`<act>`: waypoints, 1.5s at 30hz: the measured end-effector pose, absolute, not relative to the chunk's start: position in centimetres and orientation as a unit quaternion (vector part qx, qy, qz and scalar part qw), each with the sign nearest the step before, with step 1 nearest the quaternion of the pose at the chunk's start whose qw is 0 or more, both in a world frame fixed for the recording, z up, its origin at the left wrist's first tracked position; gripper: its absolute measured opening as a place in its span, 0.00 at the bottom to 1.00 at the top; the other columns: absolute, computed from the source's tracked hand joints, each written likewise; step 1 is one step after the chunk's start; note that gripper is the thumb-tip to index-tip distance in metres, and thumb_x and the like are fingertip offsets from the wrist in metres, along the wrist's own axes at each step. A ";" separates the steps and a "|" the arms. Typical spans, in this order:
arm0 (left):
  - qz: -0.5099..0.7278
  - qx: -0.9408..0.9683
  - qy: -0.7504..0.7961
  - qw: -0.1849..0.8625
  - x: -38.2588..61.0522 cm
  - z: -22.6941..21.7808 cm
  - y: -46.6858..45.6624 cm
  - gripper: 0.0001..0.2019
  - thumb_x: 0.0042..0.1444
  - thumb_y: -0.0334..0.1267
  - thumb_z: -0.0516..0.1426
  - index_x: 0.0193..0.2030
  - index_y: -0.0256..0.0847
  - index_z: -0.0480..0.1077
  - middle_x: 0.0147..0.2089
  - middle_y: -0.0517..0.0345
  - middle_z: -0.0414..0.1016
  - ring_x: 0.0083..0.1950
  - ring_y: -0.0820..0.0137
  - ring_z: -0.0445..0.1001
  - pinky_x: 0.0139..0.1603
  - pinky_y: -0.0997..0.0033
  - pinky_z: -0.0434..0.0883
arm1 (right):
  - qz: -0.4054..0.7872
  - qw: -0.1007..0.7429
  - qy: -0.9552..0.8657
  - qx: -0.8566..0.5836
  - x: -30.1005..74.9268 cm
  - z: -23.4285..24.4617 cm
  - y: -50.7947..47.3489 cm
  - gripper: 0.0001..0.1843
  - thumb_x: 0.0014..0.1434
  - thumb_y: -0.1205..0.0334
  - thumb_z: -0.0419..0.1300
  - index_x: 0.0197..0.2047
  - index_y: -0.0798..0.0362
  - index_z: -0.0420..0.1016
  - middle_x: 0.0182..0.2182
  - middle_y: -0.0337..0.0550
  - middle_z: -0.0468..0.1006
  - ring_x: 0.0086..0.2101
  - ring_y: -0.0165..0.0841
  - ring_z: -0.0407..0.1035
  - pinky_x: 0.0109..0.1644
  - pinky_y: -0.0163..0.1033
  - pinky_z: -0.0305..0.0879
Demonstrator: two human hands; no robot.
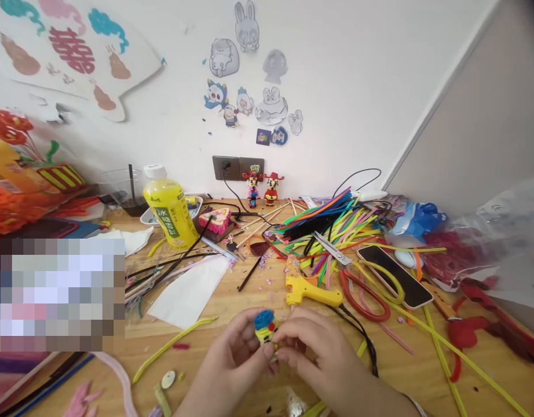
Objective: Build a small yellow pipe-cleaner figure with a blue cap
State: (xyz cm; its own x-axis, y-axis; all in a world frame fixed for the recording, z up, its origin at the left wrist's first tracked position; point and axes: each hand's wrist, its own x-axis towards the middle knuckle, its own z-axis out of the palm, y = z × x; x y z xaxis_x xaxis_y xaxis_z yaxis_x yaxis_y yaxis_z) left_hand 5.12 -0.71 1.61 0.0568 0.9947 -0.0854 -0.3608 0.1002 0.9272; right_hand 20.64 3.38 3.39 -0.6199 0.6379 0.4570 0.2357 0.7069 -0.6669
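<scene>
- Two-handed hold: our left hand (236,352) clamps the small blue-and-yellow fuzzy figure (264,324) above the light wooden table (248,296); right hand (322,350) pinches its side.
- Over-squeezing could crush it.
- Reaching forward could knock the yellow plastic glue gun (309,292).

White wall (340,75) straight ahead, cartoon cutouts (271,110) stuck on it plus a big painted sheet (73,49) up left. There's a dark socket panel (245,171) low down, and a greyish wall (479,116) past the pale trim (443,94) on the right. Wooden table (249,292) butts up against the white one
</scene>
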 end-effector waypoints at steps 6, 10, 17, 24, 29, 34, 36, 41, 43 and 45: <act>0.545 0.367 0.427 0.621 5.2 1.6 -0.6 0.20 0.39 0.46 0.66 0.37 0.40 0.70 0.30 0.59 0.74 0.29 0.72 0.70 0.25 0.77 0.69 | 0.295 0.351 -0.842 -0.285 20.3 2.8 3.2 0.04 0.57 0.65 0.56 0.33 0.54 0.72 0.26 0.39 0.71 0.27 0.28 0.65 0.30 0.31 0.60; 0.541 0.371 0.424 0.624 5.1 1.8 -0.6 0.20 0.39 0.47 0.66 0.36 0.39 0.70 0.27 0.62 0.72 0.24 0.75 0.67 0.22 0.78 0.67 | 0.275 0.376 -0.839 -0.279 20.3 2.7 3.0 0.06 0.58 0.64 0.55 0.31 0.53 0.72 0.25 0.39 0.72 0.26 0.28 0.66 0.29 0.31 0.60; 0.516 0.356 0.438 0.645 4.8 2.1 -0.7 0.17 0.35 0.43 0.68 0.32 0.39 0.74 0.29 0.60 0.74 0.30 0.72 0.69 0.28 0.77 0.66 | 0.263 0.399 -0.795 -0.373 20.6 3.1 3.9 0.05 0.56 0.66 0.55 0.29 0.53 0.71 0.23 0.38 0.70 0.25 0.29 0.66 0.29 0.33 0.62; 0.513 0.358 0.394 0.674 4.5 1.6 -0.8 0.15 0.34 0.43 0.68 0.32 0.41 0.76 0.30 0.61 0.76 0.30 0.72 0.70 0.33 0.74 0.67 | 0.181 0.376 -0.853 -0.315 20.7 3.1 3.9 0.08 0.58 0.67 0.54 0.32 0.53 0.74 0.27 0.42 0.72 0.29 0.32 0.66 0.31 0.35 0.61; 0.503 0.380 0.403 0.664 4.2 1.5 -0.6 0.17 0.35 0.45 0.68 0.34 0.42 0.77 0.35 0.58 0.78 0.38 0.66 0.72 0.41 0.69 0.67 | 0.289 0.362 -0.823 -0.328 20.5 3.0 4.1 0.05 0.56 0.66 0.57 0.30 0.53 0.74 0.26 0.39 0.71 0.28 0.29 0.66 0.30 0.33 0.62; 0.499 0.387 0.426 0.648 4.2 1.8 -0.5 0.20 0.33 0.47 0.68 0.33 0.39 0.77 0.33 0.55 0.79 0.36 0.64 0.73 0.40 0.66 0.68 | 0.350 0.353 -0.801 -0.333 20.3 3.4 3.9 0.04 0.54 0.69 0.56 0.30 0.53 0.72 0.27 0.39 0.71 0.28 0.28 0.65 0.31 0.32 0.64; 0.495 0.383 0.438 0.645 4.2 2.2 -0.4 0.19 0.33 0.48 0.68 0.32 0.39 0.77 0.32 0.55 0.79 0.36 0.64 0.73 0.40 0.68 0.67 | 0.311 0.332 -0.821 -0.344 20.6 3.6 4.1 0.06 0.54 0.69 0.55 0.36 0.52 0.71 0.31 0.40 0.72 0.31 0.30 0.66 0.34 0.34 0.65; 0.492 0.360 0.472 0.637 4.2 3.0 -0.6 0.21 0.35 0.50 0.66 0.35 0.38 0.77 0.34 0.55 0.78 0.36 0.66 0.72 0.38 0.71 0.67 | 0.073 0.242 -0.845 -0.471 22.1 2.9 6.3 0.19 0.53 0.68 0.55 0.50 0.55 0.66 0.45 0.51 0.70 0.45 0.44 0.62 0.47 0.50 0.61; 0.490 0.366 0.471 0.635 4.2 2.8 -0.6 0.21 0.36 0.50 0.66 0.36 0.38 0.77 0.34 0.54 0.78 0.36 0.65 0.72 0.38 0.71 0.67 | 0.008 0.177 -0.839 -0.515 22.5 2.2 7.4 0.24 0.50 0.72 0.56 0.52 0.56 0.66 0.44 0.54 0.71 0.44 0.47 0.63 0.45 0.49 0.62; 0.489 0.376 0.467 0.634 4.2 2.3 -0.6 0.21 0.38 0.50 0.65 0.36 0.38 0.77 0.35 0.54 0.79 0.38 0.64 0.72 0.39 0.71 0.67 | -0.018 0.126 -0.836 -0.534 22.7 1.5 8.2 0.28 0.47 0.76 0.55 0.53 0.58 0.66 0.43 0.54 0.71 0.43 0.46 0.64 0.43 0.47 0.62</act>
